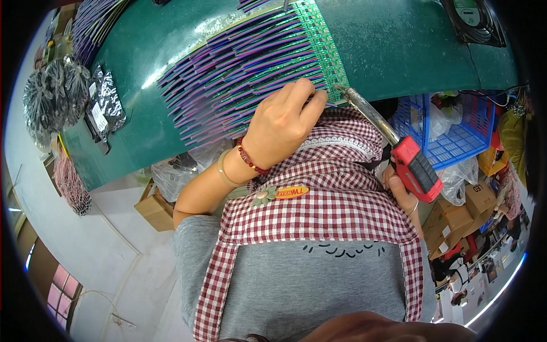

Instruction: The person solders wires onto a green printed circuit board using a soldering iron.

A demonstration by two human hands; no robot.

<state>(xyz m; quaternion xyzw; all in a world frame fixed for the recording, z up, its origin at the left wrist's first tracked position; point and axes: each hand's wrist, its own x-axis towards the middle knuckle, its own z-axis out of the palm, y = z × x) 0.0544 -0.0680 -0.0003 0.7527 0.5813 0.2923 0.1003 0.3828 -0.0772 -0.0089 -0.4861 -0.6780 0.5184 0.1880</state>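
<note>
A red-and-white checked apron (336, 199) over a grey shirt fills the near view, with a small oblong yellow and red badge (292, 192) and a flower pin beside it on the bib.

The left hand (282, 125) rests at the near edge of the green desk (393, 45), its fingers closed together on the ends of a few coloured wires (239, 71). A red bead bracelet and a pale bangle sit on that wrist. The wires lie side by side in a wide fan across the desk, their long axis running from the desk's left part up toward a green circuit strip (325, 45), where their ends meet it. The strip runs from the far edge down to the near edge, just beside the left hand.

The right hand (401, 191) is clamped around the red handle of a soldering iron (393, 142). The iron lies slanted, its handle off the near edge of the desk, its metal shaft pointing up and left, and its tip touching the near end of the strip.

At the desk's left edge lie shiny silver packets (105, 105) with small white labels, and clear bags of dark parts (54, 94) beside them. A black fan (473, 20) sits at the far right corner. Below the desk's right side a blue plastic basket (450, 128) holds white plastic bags, and brown cardboard boxes (456, 219) with white labels are stacked on the floor.
</note>
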